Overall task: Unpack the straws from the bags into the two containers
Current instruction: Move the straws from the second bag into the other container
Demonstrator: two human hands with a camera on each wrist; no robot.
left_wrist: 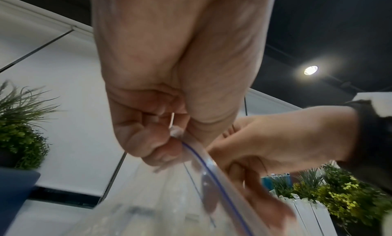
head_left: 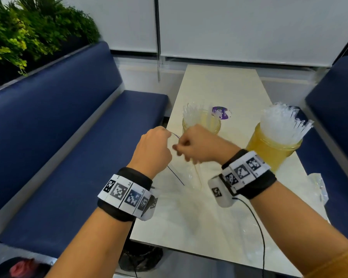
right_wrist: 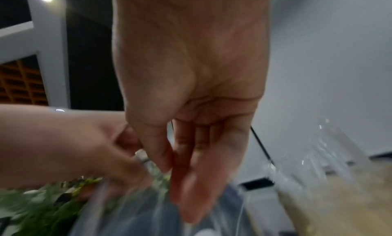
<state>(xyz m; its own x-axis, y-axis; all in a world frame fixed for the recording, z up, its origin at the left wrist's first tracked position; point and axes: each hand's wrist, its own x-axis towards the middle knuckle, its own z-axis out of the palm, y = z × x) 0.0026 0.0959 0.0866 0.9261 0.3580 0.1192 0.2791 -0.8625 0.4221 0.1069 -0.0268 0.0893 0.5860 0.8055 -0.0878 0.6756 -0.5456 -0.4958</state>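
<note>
Item: clear zip bag [left_wrist: 169,194] with a blue seal strip, held up over the middle of the table [head_left: 219,85], near its left edge, its lower part hanging toward the tabletop. The left hand [head_left: 152,150] has fingers and thumb curled tight on one corner of the seal; the right hand [head_left: 199,146] pinches the bag's mouth just beside it, the two hands nearly touching. The paired grip at the top suggests the seal is being pulled apart, each hand taking one side so the mouth can open without the bag slipping. Whether straws remain inside is unclear; the plastic is blurred. Two yellow-tinted clear containers stand upright beyond the hands: the far container [head_left: 202,122], partly filled with clear wrapped straws [head_left: 191,113], directly behind the hands; the near container [head_left: 269,149], at the right edge, packed full. Keeping both close and open-topped probably shortens the transfer. A crumpled plastic wrapper [head_left: 317,185] lies at the right edge, likely a spent bag.
</note>
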